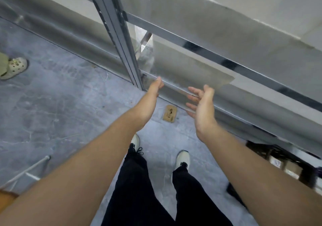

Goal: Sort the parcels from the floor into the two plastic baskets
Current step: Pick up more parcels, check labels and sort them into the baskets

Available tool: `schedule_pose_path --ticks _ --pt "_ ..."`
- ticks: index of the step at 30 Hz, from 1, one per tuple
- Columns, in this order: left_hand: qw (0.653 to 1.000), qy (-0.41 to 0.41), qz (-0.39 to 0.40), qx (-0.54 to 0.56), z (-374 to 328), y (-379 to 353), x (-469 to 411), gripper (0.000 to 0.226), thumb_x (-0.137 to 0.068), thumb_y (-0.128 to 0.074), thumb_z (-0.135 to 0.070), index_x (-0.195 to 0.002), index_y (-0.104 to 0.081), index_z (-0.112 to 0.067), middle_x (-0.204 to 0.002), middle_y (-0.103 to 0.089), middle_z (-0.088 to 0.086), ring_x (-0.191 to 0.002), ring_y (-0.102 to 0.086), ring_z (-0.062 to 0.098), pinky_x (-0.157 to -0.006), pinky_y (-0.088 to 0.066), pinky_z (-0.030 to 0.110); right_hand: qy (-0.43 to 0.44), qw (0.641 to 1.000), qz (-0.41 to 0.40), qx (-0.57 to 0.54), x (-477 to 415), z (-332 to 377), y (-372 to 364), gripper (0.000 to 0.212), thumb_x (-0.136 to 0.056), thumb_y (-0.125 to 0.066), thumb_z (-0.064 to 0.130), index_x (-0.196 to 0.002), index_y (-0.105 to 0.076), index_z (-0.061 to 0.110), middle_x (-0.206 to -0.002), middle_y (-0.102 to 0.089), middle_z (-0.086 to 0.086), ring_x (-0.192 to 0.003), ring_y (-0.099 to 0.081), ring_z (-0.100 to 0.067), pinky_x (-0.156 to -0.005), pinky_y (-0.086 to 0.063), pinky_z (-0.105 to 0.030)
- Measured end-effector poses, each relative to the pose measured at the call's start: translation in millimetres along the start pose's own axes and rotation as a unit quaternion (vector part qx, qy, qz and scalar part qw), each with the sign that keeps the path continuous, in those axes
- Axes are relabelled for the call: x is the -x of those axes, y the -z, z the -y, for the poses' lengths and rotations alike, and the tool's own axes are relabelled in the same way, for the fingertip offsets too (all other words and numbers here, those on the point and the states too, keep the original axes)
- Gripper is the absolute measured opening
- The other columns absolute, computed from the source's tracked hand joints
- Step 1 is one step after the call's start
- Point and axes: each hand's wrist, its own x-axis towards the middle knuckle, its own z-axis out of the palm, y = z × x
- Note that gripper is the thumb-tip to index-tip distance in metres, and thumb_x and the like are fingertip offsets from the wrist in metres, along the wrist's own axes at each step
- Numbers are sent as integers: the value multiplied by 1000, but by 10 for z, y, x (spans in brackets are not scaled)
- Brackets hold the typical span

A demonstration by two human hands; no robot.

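Clearly the right hand (202, 103) is spread, empty; the left hand (154, 89) hides its fingers, state unclear. The small brown parcel (170, 112) lies mid-frame on the floor (69, 103) beneath them: crouch low, grasp its long edges.

parcel (169, 112): dark print on its top, too blurred to read
boxes (277, 163), right of the parcel: pale labels, unreadable
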Motion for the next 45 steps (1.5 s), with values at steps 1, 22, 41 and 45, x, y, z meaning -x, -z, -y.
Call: schedule_pose_path --ticks 1,22,41,45 --pt "1000 12 11 -1 51 53 -153 68 -99 -17 -73 -156 -34 -42 -168 -25 -4 -155 -19 22 -125 -13 56 -7 1000 -7 2 -100 -74 -79 59 -109 -25 59 -120 -74 28 -129 -70 3 -124 -64 -22 -108 -48 -43" --pt "993 106 -23 43 2421 -260 -3267 58 -104 -25 -63 -143 -53 -31 -153 -46 3 -143 -37 23 -118 -25 49 -166 985 -27 46 -2713 -2752 -667 42 -110 -33 53 -99 -69 33 -94 -64 11 -112 -63 -28 -111 -48 -62" --pt "991 133 19 -14 4019 -413 -5091 66 -101 -28 -65 -149 -49 -24 -156 -44 -1 -146 -37 25 -122 -26 53 -138 985 -19 105 -4437 -4536 -898 58 -107 -24 67 -136 -63 36 -122 -70 9 -104 -59 -8 -102 -41 -47" --pt "987 155 21 36 4225 -422 -5223 70 -101 -29 -66 -153 -45 -21 -161 -40 1 -147 -38 22 -120 -29 54 -153 983 -23 93 -4508 -4657 -909 48 -110 -25 62 -128 -60 34 -110 -64 11 -97 -52 -4 -104 -38 -44"
